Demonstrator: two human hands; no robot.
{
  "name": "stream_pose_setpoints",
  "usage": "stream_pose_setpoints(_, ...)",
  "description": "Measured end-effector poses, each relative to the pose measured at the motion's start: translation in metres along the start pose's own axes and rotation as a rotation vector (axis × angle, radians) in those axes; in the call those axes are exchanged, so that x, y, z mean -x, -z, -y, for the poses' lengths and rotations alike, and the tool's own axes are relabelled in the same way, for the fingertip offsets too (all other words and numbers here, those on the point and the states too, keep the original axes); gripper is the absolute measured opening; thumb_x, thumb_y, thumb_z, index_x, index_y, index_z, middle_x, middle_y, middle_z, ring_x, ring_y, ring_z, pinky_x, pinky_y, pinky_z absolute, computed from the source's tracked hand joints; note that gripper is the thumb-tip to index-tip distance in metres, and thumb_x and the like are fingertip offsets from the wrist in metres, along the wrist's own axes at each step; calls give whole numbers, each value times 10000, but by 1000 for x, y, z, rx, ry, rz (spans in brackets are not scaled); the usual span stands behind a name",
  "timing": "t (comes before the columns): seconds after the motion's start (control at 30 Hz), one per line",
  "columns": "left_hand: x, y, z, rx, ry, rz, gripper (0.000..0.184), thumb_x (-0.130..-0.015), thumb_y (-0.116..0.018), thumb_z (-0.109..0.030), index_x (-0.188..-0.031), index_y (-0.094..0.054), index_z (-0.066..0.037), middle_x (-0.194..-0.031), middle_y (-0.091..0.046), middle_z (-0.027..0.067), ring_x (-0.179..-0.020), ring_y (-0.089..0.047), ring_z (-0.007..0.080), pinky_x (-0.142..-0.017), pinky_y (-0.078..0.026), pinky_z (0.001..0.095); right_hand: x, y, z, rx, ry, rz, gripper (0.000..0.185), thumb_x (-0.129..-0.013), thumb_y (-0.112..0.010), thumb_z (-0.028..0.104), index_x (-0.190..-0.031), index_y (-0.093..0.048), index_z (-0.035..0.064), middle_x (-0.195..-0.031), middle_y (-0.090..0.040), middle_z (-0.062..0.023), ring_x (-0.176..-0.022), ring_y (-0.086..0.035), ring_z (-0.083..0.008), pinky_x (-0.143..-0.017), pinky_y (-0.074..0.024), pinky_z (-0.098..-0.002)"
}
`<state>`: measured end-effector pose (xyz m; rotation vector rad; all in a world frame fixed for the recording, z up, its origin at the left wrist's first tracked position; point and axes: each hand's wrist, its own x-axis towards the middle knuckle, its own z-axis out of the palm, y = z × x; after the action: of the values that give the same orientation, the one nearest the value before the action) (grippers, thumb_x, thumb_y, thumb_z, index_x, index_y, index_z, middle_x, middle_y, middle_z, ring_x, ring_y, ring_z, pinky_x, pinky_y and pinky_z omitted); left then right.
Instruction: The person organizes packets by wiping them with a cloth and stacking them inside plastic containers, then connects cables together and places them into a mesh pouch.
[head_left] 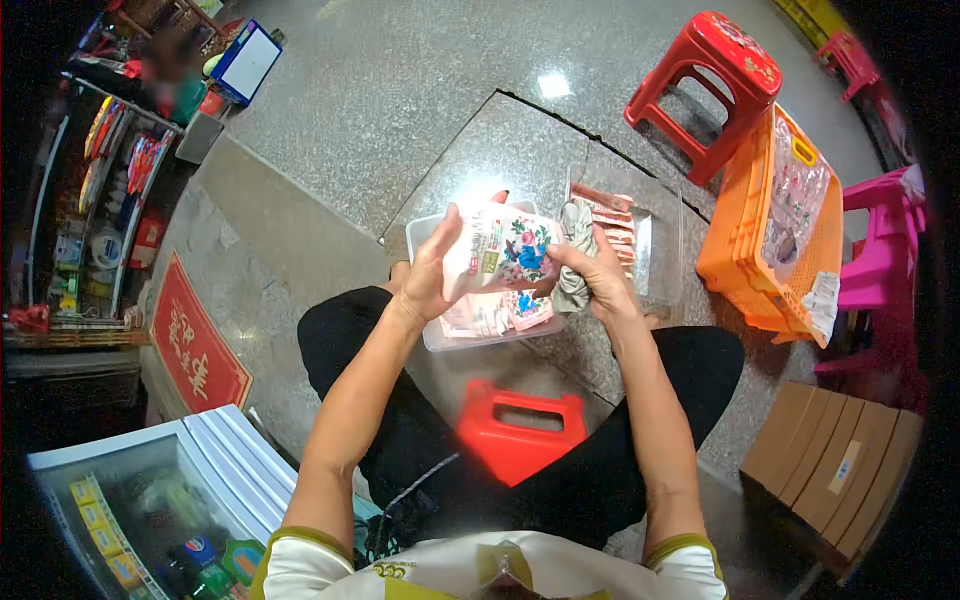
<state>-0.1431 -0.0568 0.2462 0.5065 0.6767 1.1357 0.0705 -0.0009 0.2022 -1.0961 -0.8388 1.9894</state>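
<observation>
My left hand (pixel 428 268) is closed around a white soft pack (pixel 490 248) printed with blue and pink flowers, probably tissues. A crumpled grey cloth (pixel 574 222) is gripped in my right hand (pixel 602 278), whose fingers press at the pack's right edge. Below the pack sits a translucent white tub (pixel 432 337) holding similar flowered packs (pixel 490 315). To its right, a clear plastic box (pixel 662 262) contains a row of pinkish packs (pixel 612 222). Both containers stand on the floor in front of my legs.
Between my legs is a red plastic jug or stool-like item with a handle (pixel 520 425). On the right are a red stool (pixel 715 70), orange crates (pixel 740 235), a pink stool (pixel 870 245) and cardboard boxes (pixel 840 460). A glass-topped cooler (pixel 150 500) and stocked shelves (pixel 105 220) line the left.
</observation>
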Motion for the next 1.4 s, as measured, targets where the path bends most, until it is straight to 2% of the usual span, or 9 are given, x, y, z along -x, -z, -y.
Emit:
stream_pose_setpoints(0.2, 1, 21, 4, 203, 16, -31, 889, -908, -247, -715, -1423, -352, 2, -1393, -457, 192, -1282, -454, 316, -1060, -370, 490, -5, -7, -10, -98, 76, -110, 596, -765, -737, 49, -1285, -446, 18, -1094, -621, -121, -906, -648, -215, -757, -567, -326)
stream_pose_setpoints(0.27, 1, 13, 2, 199, 0, -140, 1010, -850, -218, -800, -1390, -394, 35, -1363, -487, 219, -1283, -457, 311, -1055, -389, 441, 2, -7, -2, -73, -88, -180, 609, -780, -724, 50, -1321, -444, 30, -1176, -601, -102, -1037, -606, -213, -883, -521, -327)
stream_pose_setpoints(0.43, -16, 21, 34, -672, -281, -183, 669, -914, -571, -446, -1387, -407, -2, -1316, -501, 171, -1228, -469, 266, -1082, -335, 419, -20, 22, -39, -261, -122, -19, 466, -826, -716, 146, -1243, -544, 30, -1086, -635, -78, -960, -630, -209, -835, -531, -340)
stream_pose_setpoints(0.53, -26, 33, 70, -931, -454, -257, 513, -896, -665, -259, -1295, -480, 5, -1137, -575, 93, -1037, -573, 174, -862, -487, 301, -24, 11, -43, -340, -193, 23, 395, -843, -699, 133, -1204, -564, 49, -1057, -653, -91, -930, -650, -224, -804, -548, -354)
stream_pose_setpoints(0.77, -13, -3, 48, -629, -169, -115, 308, -919, -649, -282, -1094, -529, -58, -729, -517, -41, -585, -443, 23, -495, -344, 186, -18, -3, -38, -394, -221, 98, 427, -837, -709, 152, -1216, -543, 47, -1066, -652, -86, -915, -656, -216, -798, -546, -349)
stream_pose_setpoints(1.13, -36, -3, 42, -177, -34, -535, 290, -929, -622, -259, -1107, -586, -32, -965, -605, 5, -870, -569, 81, -740, -472, 239, -25, -24, -30, -445, -252, 75, 392, -898, -645, 225, -1226, -559, 29, -1152, -637, -96, -1035, -626, -221, -913, -508, -359)
stream_pose_setpoints(1.23, -45, 26, 57, -503, -506, -633, 319, -957, -560, -263, -1164, -585, -22, -1090, -625, 54, -993, -582, 120, -874, -467, 277, -23, -36, -19, -477, -188, 74, 501, -942, -559, 350, -1329, -476, 43, -1247, -582, -111, -1124, -583, -242, -964, -478, -404)
stream_pose_setpoints(1.33, -40, 39, 55, -735, -670, -604, 444, -802, -657, 18, -1226, -527, 8, -1172, -608, 134, -1100, -578, 212, -995, -409, 356, -31, -29, -8, -532, -101, 43, 503, -965, -506, 378, -1340, -465, 45, -1256, -574, -107, -1117, -584, -249, -975, -470, -398)
stream_pose_setpoints(1.4, -49, 53, 57, -185, -586, -525, 426, -832, -628, -10, -1244, -518, -2, -1167, -610, 126, -1102, -576, 206, -971, -431, 351, -33, -29, -14, -230, 57, 4, 479, -978, -485, 344, -1308, -486, -3, -1241, -576, -115, -1131, -566, -251, -985, -442, -361)
